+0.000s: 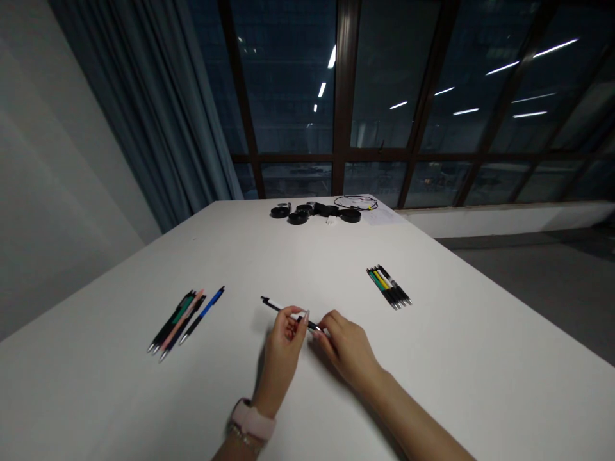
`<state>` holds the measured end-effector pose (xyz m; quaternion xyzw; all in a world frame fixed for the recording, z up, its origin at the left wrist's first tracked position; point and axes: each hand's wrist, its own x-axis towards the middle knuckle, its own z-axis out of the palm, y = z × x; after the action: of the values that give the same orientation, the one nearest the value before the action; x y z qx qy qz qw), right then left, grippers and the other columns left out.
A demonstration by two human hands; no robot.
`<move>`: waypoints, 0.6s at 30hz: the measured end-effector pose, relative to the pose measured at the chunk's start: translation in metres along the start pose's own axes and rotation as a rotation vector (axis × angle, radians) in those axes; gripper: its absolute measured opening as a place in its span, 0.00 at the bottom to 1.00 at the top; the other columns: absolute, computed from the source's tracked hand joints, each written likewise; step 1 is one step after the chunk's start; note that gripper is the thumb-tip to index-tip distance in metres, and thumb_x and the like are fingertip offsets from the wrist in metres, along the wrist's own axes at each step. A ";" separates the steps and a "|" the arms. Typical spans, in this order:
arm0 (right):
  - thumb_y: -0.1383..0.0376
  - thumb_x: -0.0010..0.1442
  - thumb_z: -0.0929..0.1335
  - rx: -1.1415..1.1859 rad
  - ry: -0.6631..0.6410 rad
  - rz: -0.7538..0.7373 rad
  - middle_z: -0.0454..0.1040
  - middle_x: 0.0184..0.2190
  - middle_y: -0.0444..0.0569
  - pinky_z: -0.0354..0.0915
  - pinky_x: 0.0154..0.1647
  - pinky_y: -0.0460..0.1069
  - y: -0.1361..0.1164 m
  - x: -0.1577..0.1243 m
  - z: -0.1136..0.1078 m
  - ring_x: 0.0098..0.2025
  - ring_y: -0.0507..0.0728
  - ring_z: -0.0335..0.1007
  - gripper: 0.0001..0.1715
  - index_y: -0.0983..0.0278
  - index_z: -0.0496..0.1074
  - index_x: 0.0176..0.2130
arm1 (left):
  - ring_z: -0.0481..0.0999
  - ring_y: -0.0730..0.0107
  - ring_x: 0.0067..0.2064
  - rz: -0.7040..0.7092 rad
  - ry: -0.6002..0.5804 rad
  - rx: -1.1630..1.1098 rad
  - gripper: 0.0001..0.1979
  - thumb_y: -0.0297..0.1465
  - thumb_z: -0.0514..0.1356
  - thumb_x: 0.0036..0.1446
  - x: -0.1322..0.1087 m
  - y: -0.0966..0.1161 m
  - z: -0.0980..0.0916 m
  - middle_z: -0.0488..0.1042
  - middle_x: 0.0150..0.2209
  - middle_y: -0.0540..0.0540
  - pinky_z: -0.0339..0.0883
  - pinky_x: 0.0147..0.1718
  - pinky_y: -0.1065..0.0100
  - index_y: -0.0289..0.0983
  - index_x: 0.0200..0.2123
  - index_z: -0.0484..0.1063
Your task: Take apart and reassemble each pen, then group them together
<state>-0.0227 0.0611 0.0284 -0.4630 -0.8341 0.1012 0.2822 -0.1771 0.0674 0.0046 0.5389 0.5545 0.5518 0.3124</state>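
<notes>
A black and white pen [275, 305] is held just above the white table [144, 397], lying roughly level. My left hand [283, 349] pinches its barrel with closed fingers; a pale watch sits on that wrist. My right hand [346, 347] grips the pen's right end, fingers closed around the tip. To the left lies a group of several pens [185, 318] in green, pink, black and blue. To the right lies another bundle of several pens [389, 287], yellow, green, white and black.
Black round items and a coiled cable [321, 212] lie at the table's far edge, beside a sheet of paper [384, 216]. Dark windows stand behind, a curtain hangs at the left, and the floor drops off beyond the table's right edge.
</notes>
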 end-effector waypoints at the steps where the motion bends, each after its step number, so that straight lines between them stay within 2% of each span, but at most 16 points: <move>1: 0.65 0.66 0.62 -0.011 -0.002 0.002 0.74 0.36 0.49 0.62 0.33 0.47 0.000 0.000 0.000 0.34 0.55 0.72 0.07 0.64 0.68 0.39 | 0.70 0.71 0.26 0.004 -0.002 0.001 0.16 0.44 0.59 0.55 0.000 0.000 0.000 0.68 0.24 0.54 0.64 0.27 0.70 0.39 0.40 0.67; 4: 0.65 0.67 0.60 -0.020 -0.021 0.017 0.74 0.35 0.49 0.63 0.33 0.47 -0.002 0.001 -0.001 0.34 0.55 0.72 0.10 0.63 0.69 0.37 | 0.71 0.71 0.27 0.009 -0.009 0.008 0.15 0.43 0.59 0.55 0.000 -0.001 0.000 0.69 0.25 0.54 0.65 0.29 0.70 0.39 0.40 0.66; 6: 0.65 0.66 0.63 -0.003 -0.020 0.020 0.74 0.37 0.49 0.63 0.35 0.47 -0.001 0.001 -0.001 0.35 0.55 0.72 0.07 0.64 0.69 0.40 | 0.71 0.71 0.27 0.004 -0.015 -0.002 0.15 0.43 0.59 0.56 0.000 -0.002 0.000 0.68 0.25 0.54 0.65 0.28 0.70 0.39 0.41 0.66; 9: 0.65 0.64 0.65 0.001 -0.005 -0.002 0.74 0.39 0.49 0.64 0.35 0.47 0.000 0.000 0.000 0.36 0.55 0.72 0.08 0.64 0.67 0.44 | 0.71 0.71 0.27 0.002 -0.011 -0.011 0.15 0.43 0.58 0.56 0.000 -0.002 0.000 0.68 0.25 0.54 0.65 0.27 0.71 0.39 0.40 0.65; 12: 0.66 0.66 0.63 -0.060 -0.008 -0.031 0.74 0.37 0.49 0.63 0.34 0.47 0.001 -0.001 0.001 0.35 0.55 0.72 0.06 0.64 0.69 0.40 | 0.70 0.72 0.26 0.014 0.003 0.011 0.14 0.43 0.58 0.56 -0.001 -0.001 0.000 0.67 0.24 0.55 0.64 0.27 0.71 0.39 0.39 0.66; 18: 0.65 0.67 0.60 -0.100 -0.017 -0.040 0.73 0.35 0.49 0.62 0.31 0.47 -0.002 0.000 0.003 0.32 0.54 0.71 0.09 0.64 0.69 0.38 | 0.70 0.72 0.26 0.021 0.006 0.007 0.14 0.43 0.58 0.56 -0.001 0.000 0.000 0.67 0.24 0.55 0.63 0.27 0.71 0.39 0.38 0.66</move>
<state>-0.0255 0.0600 0.0269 -0.4589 -0.8496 0.0579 0.2535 -0.1766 0.0666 0.0048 0.5441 0.5517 0.5547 0.3032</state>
